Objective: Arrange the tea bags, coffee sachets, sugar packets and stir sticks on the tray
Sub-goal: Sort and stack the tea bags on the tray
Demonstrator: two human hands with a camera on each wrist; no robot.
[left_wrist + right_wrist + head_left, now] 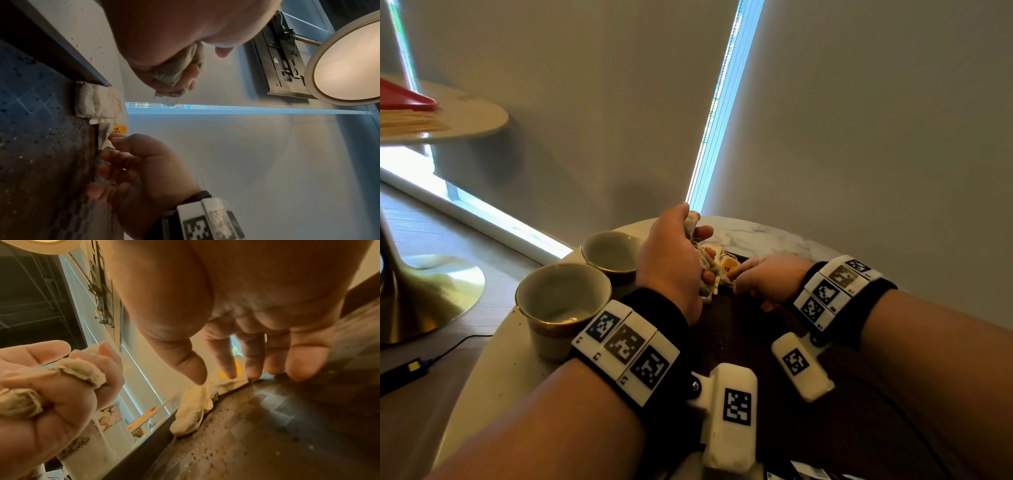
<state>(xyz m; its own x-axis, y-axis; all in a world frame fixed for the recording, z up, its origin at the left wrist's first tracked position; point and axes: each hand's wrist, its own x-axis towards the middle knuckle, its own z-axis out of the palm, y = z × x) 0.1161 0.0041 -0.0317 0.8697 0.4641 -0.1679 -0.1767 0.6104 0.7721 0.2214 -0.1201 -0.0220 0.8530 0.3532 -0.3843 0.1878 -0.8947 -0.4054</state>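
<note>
Tea bags (pixel 193 408): pale, crumpled, lying along the far rim of the dark tray (pixel 267 426); one yellow tag (pixel 728 266) shows. Left hand (pixel 671 260) is fisted round a bunch of bags above the tray. Right hand (pixel 767 277): fingers (pixel 230 363) extended, loosely spread, tips touching the rim bags.

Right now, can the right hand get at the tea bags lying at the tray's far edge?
Probably yes. The right hand hangs open with its fingertips just above the loose tea bags on the tray, nothing between.
</note>
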